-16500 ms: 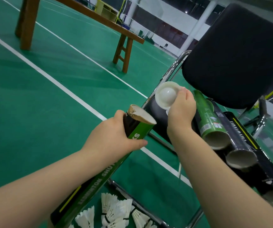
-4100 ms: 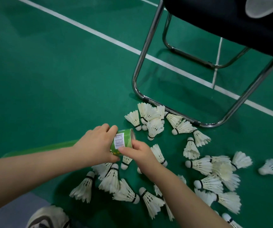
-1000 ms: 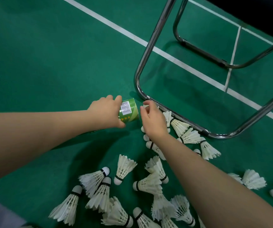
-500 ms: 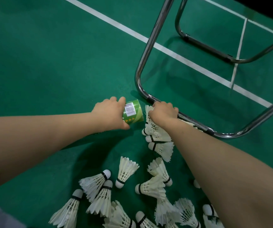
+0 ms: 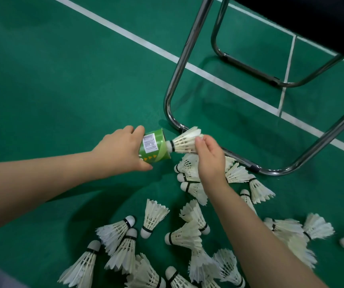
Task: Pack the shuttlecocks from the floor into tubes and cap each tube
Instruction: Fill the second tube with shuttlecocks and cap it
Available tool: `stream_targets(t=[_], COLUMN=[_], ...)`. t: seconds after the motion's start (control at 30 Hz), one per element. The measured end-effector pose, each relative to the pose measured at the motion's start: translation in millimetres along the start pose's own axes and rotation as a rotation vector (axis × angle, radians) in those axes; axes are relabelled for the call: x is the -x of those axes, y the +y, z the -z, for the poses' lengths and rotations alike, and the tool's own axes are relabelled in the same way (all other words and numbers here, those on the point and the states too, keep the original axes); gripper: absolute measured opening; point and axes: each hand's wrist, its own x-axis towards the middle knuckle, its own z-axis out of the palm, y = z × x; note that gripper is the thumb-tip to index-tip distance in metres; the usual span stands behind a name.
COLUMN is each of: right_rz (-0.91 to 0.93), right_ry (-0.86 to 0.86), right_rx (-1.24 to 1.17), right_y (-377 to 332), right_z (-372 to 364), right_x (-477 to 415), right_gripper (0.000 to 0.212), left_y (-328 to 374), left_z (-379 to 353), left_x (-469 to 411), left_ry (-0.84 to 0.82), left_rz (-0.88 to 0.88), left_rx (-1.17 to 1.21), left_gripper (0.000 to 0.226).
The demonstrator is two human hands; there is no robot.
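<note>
While gripping the green tube [image 5: 154, 146] near its open mouth in the curled left hand [image 5: 123, 150], pinches a shuttlecock [image 5: 184, 143] by its feather skirt with the right hand [image 5: 208, 161], cork tip at the mouth, low over the floor [image 5: 63, 90] beside the chair leg [image 5: 171, 96]. Looks feather-light and easily crushed: best held lightly at the skirt's rim and fed cork first. Leaves many more shuttlecocks [image 5: 152, 219] loose on the floor, nearer the body.
</note>
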Motion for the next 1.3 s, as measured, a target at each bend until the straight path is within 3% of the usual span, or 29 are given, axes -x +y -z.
stream_targets(t=[0.13,0.23,0.33,0.47,0.63,0.7,0.8,0.97,1.07,1.13,1.2,1.3], right_rz=[-0.004,-0.063,-0.053,-0.085,-0.127,-0.155,-0.141,-0.044,-0.083,-0.134,-0.180,-0.144], right_ry=[-0.171,-0.455,-0.700,-0.833,-0.960,-1.006,-0.918,-0.612,-0.383,-0.226,-0.138,-0.160], right_rx=[-0.059,-0.198,-0.184,-0.068,0.206,0.233,0.193,-0.006,-0.012,0.142,0.467,0.840], right_y=[-3,-18,-29,-48,-71,-72,-67,-63,-48,-25,6,49], right_z=[-4,-5,-7,-10,-20,-26,-35,-14,13,29,41,52], right_x=[31,42,43,42,43,43,44,18,-13,-35,-53,-59], right_gripper=[0.025,0.015,0.045,0.053,0.030,0.030,0.026,0.019,0.017,0.014,0.015,0.035], left_y=[0,0,0,-1,-1,-4,-6,-5,-9,-13,-17,-18], left_z=[7,11,15,23,28,27,29,41,39,35,30,23], left_x=[23,37,48,58,69,72,70,58,57,58,58,58], left_ry=[0.024,0.053,0.074,0.106,0.092,0.116,0.182,0.192,0.165,0.146,0.119,0.091], left_rz=[-0.038,-0.052,-0.078,-0.089,-0.132,-0.149,-0.161,-0.151,-0.130,-0.119,-0.112,-0.107], left_rx=[-0.001,-0.005,-0.012,0.005,-0.027,-0.083,-0.110,-0.049,-0.077,-0.087,-0.088,-0.071], left_gripper=[0.065,0.065,0.062,0.060,0.061,0.065,0.066,0.064,0.063,0.064,0.066,0.068])
